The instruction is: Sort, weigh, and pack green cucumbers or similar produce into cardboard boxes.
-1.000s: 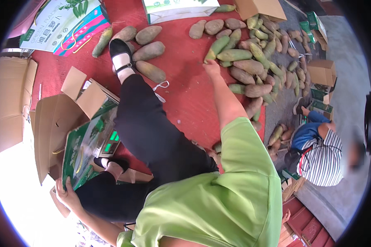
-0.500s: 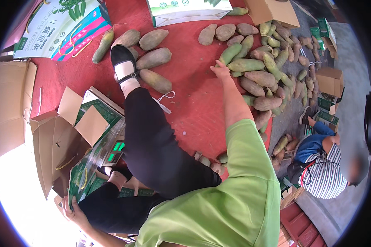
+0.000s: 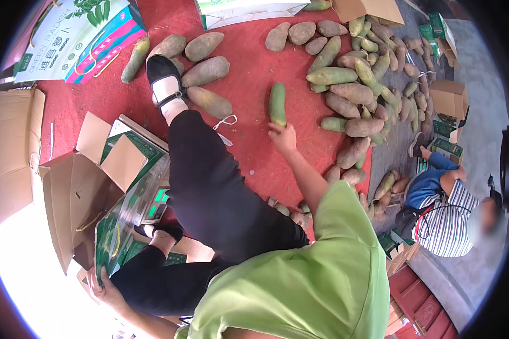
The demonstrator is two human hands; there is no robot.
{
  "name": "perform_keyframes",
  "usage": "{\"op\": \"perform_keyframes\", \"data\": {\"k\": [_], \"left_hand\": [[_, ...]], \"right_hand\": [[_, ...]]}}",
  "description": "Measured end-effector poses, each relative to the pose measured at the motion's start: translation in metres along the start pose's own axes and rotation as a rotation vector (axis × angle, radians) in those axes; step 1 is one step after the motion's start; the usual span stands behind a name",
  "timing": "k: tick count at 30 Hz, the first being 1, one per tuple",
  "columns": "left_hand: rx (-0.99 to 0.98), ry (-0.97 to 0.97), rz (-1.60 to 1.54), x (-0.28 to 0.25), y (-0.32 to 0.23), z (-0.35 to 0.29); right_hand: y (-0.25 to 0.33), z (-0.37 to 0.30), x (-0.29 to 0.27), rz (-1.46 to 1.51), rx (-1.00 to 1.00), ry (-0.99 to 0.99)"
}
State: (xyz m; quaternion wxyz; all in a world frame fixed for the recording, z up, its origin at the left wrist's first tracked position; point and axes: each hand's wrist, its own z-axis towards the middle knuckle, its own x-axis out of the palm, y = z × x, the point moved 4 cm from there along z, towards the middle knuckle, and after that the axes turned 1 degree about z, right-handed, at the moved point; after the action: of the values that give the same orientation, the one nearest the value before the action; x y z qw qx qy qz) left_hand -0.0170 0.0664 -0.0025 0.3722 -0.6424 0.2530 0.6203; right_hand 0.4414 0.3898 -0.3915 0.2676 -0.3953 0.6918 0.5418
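As your right hand (image 3: 284, 139) swings out over the red carpet (image 3: 254, 62), it's closed around the near end of a green radish (image 3: 277, 103), fingers wrapped, nothing spread. That's a one-end hold, and it seems to suit the shape: the long, blunt body stands free beyond your fist, pointing to the far side, clear of the pile (image 3: 356, 76) to its right. Smooth-looking skin on this one, deep green at the far tip, fading to yellowish where you grip.

Over on the near left, your left hand (image 3: 100, 284) pinches the edge of a green printed carton (image 3: 104, 244), thumb on the close face, probably to steady it against your leg. Glossy, stiff card there, a yellow cord looped on it; beside it gapes a plain brown cardboard box (image 3: 78, 195), flaps up, likely so its mouth stays accessible. Between carton and knee glows a lit green display (image 3: 156, 203).

And look right: the heap mixes clean green radishes with dusty, brownish ones, all stubby and tapered, lying every which way. Four or so more rest by your far shoe (image 3: 164, 82), loosely spaced, just beside a thin white strap (image 3: 227, 121).
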Motion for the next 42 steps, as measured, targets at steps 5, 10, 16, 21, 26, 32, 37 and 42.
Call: {"op": "perform_keyframes", "data": {"k": [5, 10, 16, 21, 26, 32, 37, 42], "left_hand": [[-0.020, -0.012, -0.019, 0.000, -0.012, 0.001], [0.021, -0.029, 0.000, 0.004, -0.004, -0.001], [-0.013, -0.068, -0.085, 0.002, 0.001, -0.005], [-0.082, -0.044, -0.013, -0.005, -0.022, -0.003], [-0.056, -0.103, -0.040, -0.008, -0.040, -0.003], [-0.055, -0.099, -0.047, -0.009, -0.031, -0.015], [-0.061, -0.072, -0.079, -0.004, -0.028, -0.014], [-0.028, -0.077, -0.025, -0.006, -0.025, -0.020]], "right_hand": [[0.005, -0.039, -0.001, -0.023, 0.143, -0.070], [-0.001, -0.025, -0.015, 0.131, 0.521, -0.144], [-0.021, -0.008, -0.009, -0.058, 0.518, -0.070], [-0.020, -0.003, -0.002, 0.399, 0.502, 0.064], [-0.006, 0.013, -0.028, 0.919, 0.623, 0.170], [0.169, 0.006, -0.140, 0.848, 0.089, 0.327], [0.327, -0.026, -0.222, 0.717, -0.398, 0.481], [0.467, -0.082, -0.213, 0.395, -0.834, 0.802]]}}
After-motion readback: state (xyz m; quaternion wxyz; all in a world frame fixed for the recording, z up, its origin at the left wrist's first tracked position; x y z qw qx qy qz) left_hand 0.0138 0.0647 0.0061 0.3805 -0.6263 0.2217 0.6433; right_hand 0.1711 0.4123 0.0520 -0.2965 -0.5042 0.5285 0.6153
